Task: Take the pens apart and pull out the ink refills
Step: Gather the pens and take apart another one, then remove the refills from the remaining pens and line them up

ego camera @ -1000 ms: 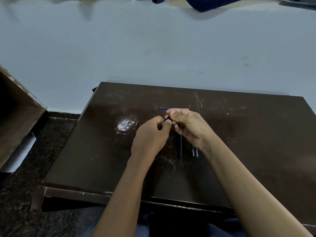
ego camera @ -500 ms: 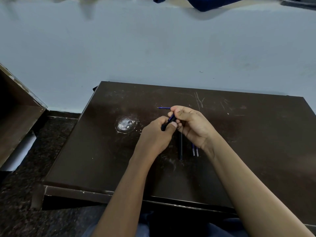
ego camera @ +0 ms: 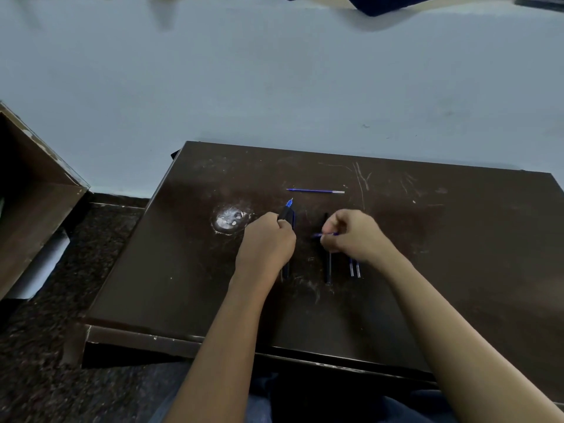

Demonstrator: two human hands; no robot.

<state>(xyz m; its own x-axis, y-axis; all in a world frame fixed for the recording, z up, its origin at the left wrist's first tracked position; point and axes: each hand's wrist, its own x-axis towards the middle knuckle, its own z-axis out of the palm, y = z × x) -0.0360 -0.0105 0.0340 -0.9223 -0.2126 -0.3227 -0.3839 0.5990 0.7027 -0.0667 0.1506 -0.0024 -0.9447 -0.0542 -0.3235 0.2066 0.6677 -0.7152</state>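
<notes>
My left hand (ego camera: pixel 265 245) grips a dark pen (ego camera: pixel 287 212) upright against the brown table (ego camera: pixel 457 239). Its blue tip is bare and points away from me, and its barrel end shows below the hand. My right hand (ego camera: pixel 355 235) is closed on a small blue pen piece (ego camera: pixel 319 235), which is blurred and pokes out to the left of the fingers. A second black pen (ego camera: pixel 327 265) lies on the table between my hands. The ends of two blue refills (ego camera: pixel 354 268) stick out from under my right wrist. Another blue refill (ego camera: pixel 316 191) lies crosswise farther back.
A whitish round stain (ego camera: pixel 229 219) marks the table left of my left hand. The table stands against a pale wall (ego camera: pixel 274 87). A wooden box or shelf (ego camera: pixel 27 190) stands on the dark floor at the left, with a white roll (ego camera: pixel 39 264) beside it.
My hands were joined at the pen's tip end and have pulled apart. The right hand moved right with the small blue piece, and the pen's blue tip now shows.
</notes>
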